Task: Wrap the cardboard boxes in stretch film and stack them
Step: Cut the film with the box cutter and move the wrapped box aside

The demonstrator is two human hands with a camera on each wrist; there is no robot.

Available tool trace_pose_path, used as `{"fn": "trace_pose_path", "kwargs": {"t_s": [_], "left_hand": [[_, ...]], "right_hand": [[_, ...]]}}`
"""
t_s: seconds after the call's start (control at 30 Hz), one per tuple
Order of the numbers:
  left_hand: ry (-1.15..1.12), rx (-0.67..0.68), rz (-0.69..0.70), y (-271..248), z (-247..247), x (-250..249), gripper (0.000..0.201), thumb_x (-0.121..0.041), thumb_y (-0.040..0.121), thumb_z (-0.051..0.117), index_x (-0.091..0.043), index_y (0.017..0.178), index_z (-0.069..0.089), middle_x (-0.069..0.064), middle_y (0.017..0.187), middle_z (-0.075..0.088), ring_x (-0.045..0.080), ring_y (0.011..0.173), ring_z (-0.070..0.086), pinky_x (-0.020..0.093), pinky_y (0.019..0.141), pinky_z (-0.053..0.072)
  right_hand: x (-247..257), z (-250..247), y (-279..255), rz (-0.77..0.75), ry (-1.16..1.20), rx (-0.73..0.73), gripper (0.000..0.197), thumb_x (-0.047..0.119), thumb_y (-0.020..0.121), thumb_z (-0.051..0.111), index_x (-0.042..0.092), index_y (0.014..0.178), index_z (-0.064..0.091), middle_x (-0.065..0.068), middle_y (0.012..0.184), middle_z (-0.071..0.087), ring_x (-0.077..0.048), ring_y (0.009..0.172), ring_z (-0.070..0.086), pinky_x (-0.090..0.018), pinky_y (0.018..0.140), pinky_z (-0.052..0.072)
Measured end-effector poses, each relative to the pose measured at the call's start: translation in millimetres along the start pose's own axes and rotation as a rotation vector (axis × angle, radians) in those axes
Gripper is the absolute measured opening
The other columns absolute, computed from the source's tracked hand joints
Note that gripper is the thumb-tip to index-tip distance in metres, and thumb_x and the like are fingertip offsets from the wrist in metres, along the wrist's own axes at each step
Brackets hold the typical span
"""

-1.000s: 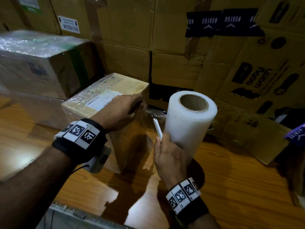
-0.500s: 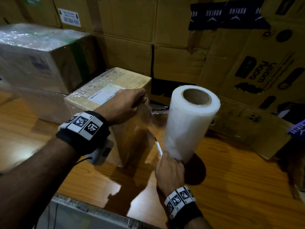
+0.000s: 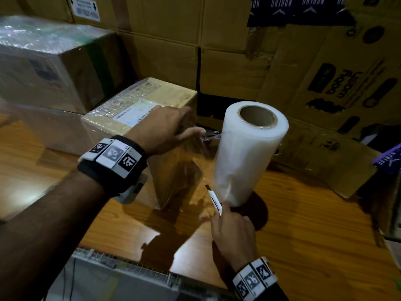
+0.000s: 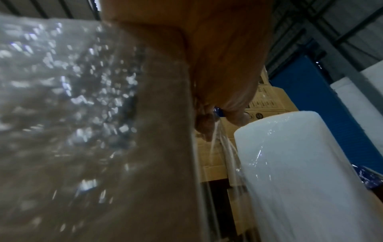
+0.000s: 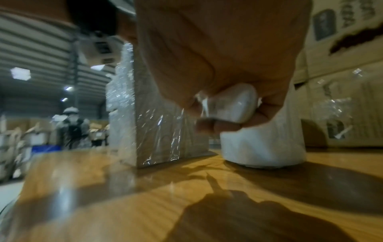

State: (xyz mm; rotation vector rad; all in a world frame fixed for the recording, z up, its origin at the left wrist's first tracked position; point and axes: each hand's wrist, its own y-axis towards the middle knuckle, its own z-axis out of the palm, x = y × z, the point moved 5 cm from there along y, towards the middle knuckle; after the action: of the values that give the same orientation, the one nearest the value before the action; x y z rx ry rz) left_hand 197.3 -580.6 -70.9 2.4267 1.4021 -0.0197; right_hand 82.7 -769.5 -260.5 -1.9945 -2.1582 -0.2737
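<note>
Right hand (image 3: 233, 233) lowered white cutter (image 3: 215, 202), seemingly through film (image 3: 200, 146).

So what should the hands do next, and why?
Probably let the left hand pull the pinched film away from the roll, then smooth it onto the wrapped box. The right hand holds the cutter down by the roll's base, seemingly past the cut.

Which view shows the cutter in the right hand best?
The head view: the cutter shows whole, its tip beside the base of the film roll, held by the right hand. The right wrist view shows only its blurred white body among the fingers. The left wrist view misses it.
</note>
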Motion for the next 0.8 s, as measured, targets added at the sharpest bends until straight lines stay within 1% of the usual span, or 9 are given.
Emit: {"fn": "trace_pose_path", "kwargs": {"t_s": [0.03,0.1,0.17,0.23,0.37,0.53,0.6,0.7,0.8], "left_hand": [[0.058,0.019,0.009,-0.2,0.9,-0.4,0.068,-0.078,0.09,0.043,-0.016,0.112,0.061,0.005,0.101,0.072,0.027,0.092,0.067,0.043,0.082,0.052],[0.152,0.038,0.043,-1.0,2.5,-2.7,0.046,-0.064,0.091,0.059,-0.021,0.103,0.055,0.0,0.097,0.065,0.029,0.095,0.065,0.039,0.083,0.042],[0.18,0.026,0.095,-2.7,0.5,-4.9,0.024,-0.048,0.097,0.065,-0.031,0.094,0.048,-0.002,0.091,0.062,0.03,0.093,0.064,0.038,0.079,0.033],[0.169,0.03,0.127,-4.9,-0.9,-1.7,0.017,-0.04,0.101,0.063,-0.035,0.091,0.05,-0.007,0.083,0.054,0.028,0.089,0.065,0.037,0.077,0.03],[0.192,0.048,0.116,-11.0,-0.2,5.1,0.016,-0.036,0.105,0.054,-0.033,0.091,0.045,-0.002,0.082,0.057,0.029,0.086,0.063,0.037,0.077,0.028],[0.145,0.055,0.107,-12.9,-0.2,6.7,0.016,-0.039,0.105,0.049,-0.032,0.092,0.042,-0.005,0.082,0.051,0.028,0.086,0.058,0.038,0.078,0.026],[0.12,0.043,0.106,-11.9,-0.6,8.4,0.016,-0.039,0.104,0.049,-0.031,0.091,0.042,-0.006,0.081,0.051,0.025,0.082,0.055,0.037,0.078,0.027],[0.081,0.021,0.126,-10.4,-0.6,8.2,0.019,-0.037,0.105,0.052,-0.033,0.089,0.041,-0.011,0.078,0.043,0.016,0.075,0.043,0.036,0.076,0.031],[0.06,0.034,0.112,-7.3,-0.1,5.7,0.016,-0.041,0.103,0.05,-0.033,0.09,0.045,-0.01,0.079,0.047,0.015,0.072,0.046,0.035,0.075,0.035]], "right_hand": [[1.4,1.5,-1.0,-0.006,-0.006,-0.008,0.026,0.042,0.109,0.031,0.026,0.108,0.052,0.002,0.092,0.069,-0.014,0.078,0.062,-0.034,0.077,0.044],[7.8,4.7,0.4,-0.044,-0.043,-0.007,0.029,0.037,0.109,0.033,0.021,0.109,0.057,0.0,0.092,0.068,-0.019,0.08,0.065,-0.038,0.08,0.051],[17.0,3.7,6.9,-0.082,-0.063,-0.04,0.024,0.031,0.107,0.045,0.016,0.101,0.063,-0.003,0.086,0.068,-0.022,0.071,0.065,-0.041,0.071,0.055],[25.3,2.3,15.8,-0.086,-0.077,-0.099,0.019,0.03,0.103,0.054,0.015,0.094,0.063,-0.002,0.077,0.065,-0.019,0.06,0.062,-0.038,0.061,0.057],[20.4,20.9,31.1,-0.001,-0.083,-0.023,0.025,0.037,0.11,0.038,0.02,0.104,0.056,0.002,0.088,0.066,-0.015,0.071,0.065,-0.031,0.066,0.058],[8.3,59.2,21.1,0.098,0.008,0.116,0.023,0.037,0.109,0.042,0.02,0.117,0.054,0.001,0.102,0.069,-0.017,0.084,0.069,-0.035,0.071,0.062],[7.1,54.3,14.0,0.1,0.017,0.083,0.024,0.04,0.108,0.04,0.02,0.114,0.053,0.001,0.097,0.069,-0.015,0.079,0.067,-0.032,0.068,0.059],[12.2,25.8,10.6,0.05,0.094,-0.086,0.027,0.037,0.106,0.035,0.018,0.105,0.054,-0.001,0.085,0.064,-0.014,0.068,0.057,-0.031,0.06,0.051],[24.3,7.9,25.4,0.008,0.08,-0.176,0.029,0.041,0.107,0.028,0.024,0.102,0.051,0.007,0.076,0.057,-0.005,0.06,0.056,-0.024,0.052,0.052]]}}
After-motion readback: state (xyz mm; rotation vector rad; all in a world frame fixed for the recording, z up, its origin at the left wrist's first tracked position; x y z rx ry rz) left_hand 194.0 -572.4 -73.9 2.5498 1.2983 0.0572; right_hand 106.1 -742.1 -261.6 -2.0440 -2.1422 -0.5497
